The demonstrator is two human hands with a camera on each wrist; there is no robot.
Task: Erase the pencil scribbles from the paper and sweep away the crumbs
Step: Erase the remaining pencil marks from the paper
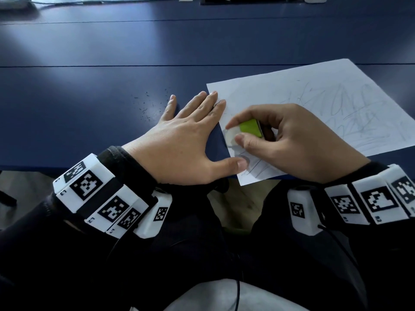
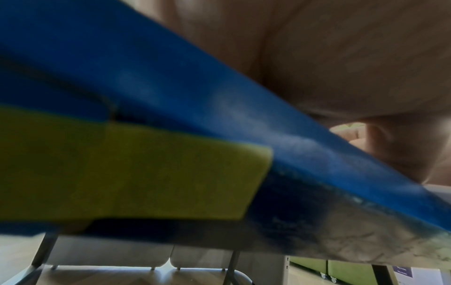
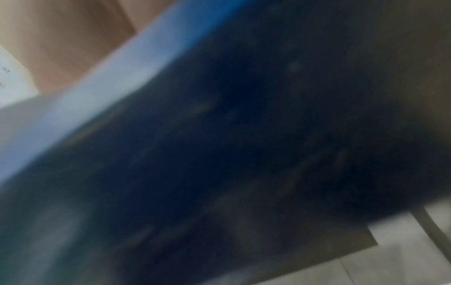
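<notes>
A white sheet of paper (image 1: 314,104) with grey pencil scribbles lies on the dark blue table (image 1: 112,75), its near corner over the table's front edge. My left hand (image 1: 186,135) lies flat with straight fingers, fingertips and thumb pressing on the paper's left edge. My right hand (image 1: 280,140) pinches a green eraser (image 1: 250,128) between thumb and forefinger, its tip down on the paper's left part. Dark eraser crumbs (image 1: 148,104) are scattered on the table left of my left hand. Both wrist views are blurred and show mostly the table's edge (image 2: 219,96).
A cable and pale devices (image 1: 13,3) lie along the far edge of the table. The table's front edge (image 1: 67,167) runs just under my wrists, with my dark-clad lap below. Chair legs (image 2: 44,250) show under the table.
</notes>
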